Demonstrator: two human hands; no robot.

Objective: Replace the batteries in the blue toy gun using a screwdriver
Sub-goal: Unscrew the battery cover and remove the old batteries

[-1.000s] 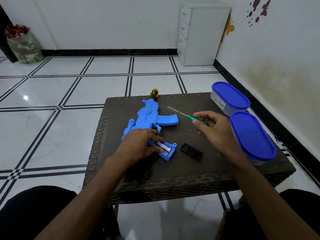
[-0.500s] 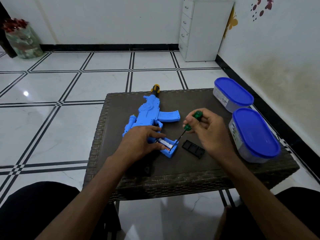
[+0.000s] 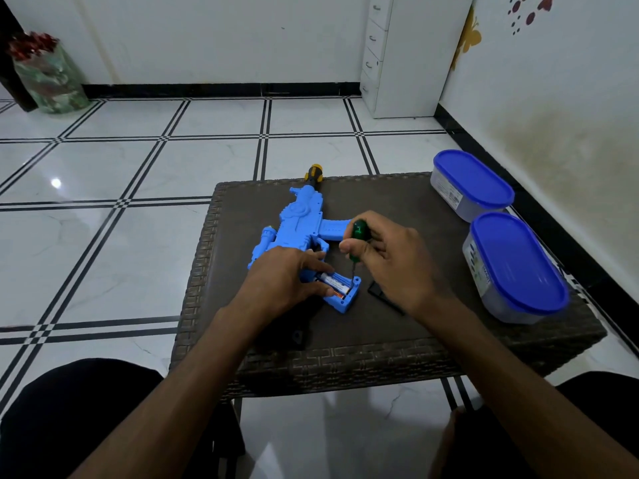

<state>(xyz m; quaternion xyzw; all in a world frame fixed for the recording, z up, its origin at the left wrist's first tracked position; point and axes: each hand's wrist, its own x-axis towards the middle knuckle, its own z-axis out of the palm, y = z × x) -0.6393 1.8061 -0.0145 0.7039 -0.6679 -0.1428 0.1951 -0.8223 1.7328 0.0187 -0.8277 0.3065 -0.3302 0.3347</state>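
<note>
We've swung the screwdriver (image 3: 358, 238) upright, right hand (image 3: 390, 261) pinching its green handle, tip now down in the toy gun (image 3: 304, 223) battery bay on the tabletop (image 3: 397, 202). Left hand (image 3: 283, 281) presses the batteries (image 3: 333, 282), fingers straight; we're likely prying them out.

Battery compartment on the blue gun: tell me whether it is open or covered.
Open. The battery compartment has no lid on it, and a battery lies exposed inside. A black cover lies on the table beside it.

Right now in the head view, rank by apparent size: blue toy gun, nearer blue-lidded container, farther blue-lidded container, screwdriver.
1. Nearer blue-lidded container and blue toy gun: too alike to rank, gun partly hidden.
2. Farther blue-lidded container, though distance may shrink it.
3. Screwdriver.
</note>
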